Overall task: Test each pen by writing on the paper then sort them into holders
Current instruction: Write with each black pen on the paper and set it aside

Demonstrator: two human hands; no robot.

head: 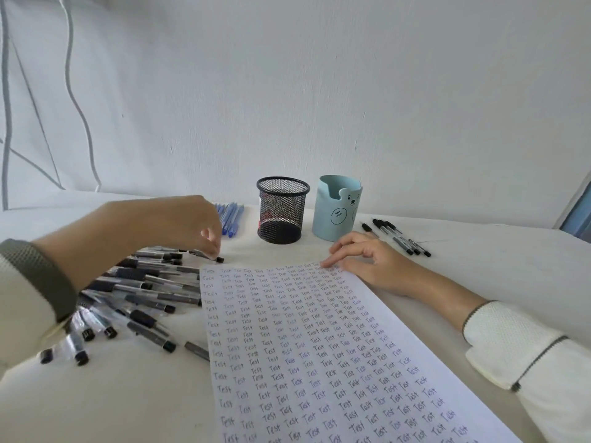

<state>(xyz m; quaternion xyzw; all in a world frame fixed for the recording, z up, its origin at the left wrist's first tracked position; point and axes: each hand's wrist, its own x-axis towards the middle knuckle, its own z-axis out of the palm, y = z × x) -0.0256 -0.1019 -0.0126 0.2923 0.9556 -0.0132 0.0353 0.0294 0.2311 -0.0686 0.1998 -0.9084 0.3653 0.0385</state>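
Head view: left hand (pixel 192 225) reaches over the pen pile (pixel 140 292) at the left side of the worktop (pixel 128 401), fingers curled at the pile's far end. It's blurred, so I cannot tell if a pen is pinched. Right hand (pixel 361 254), fingers loose and apart, pins the far corner of the paper (pixel 319 362) — likely steadying it. Mesh holder (pixel 283 209) and bear holder (pixel 339 209) stand near the far edge.

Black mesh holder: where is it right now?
Head view, centre back: black mesh holder stands between the blue pens and the bear holder, beyond the paper.

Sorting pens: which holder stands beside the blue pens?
The black mesh holder; blue pens lie just left of it. The pale blue bear holder stands farther right.
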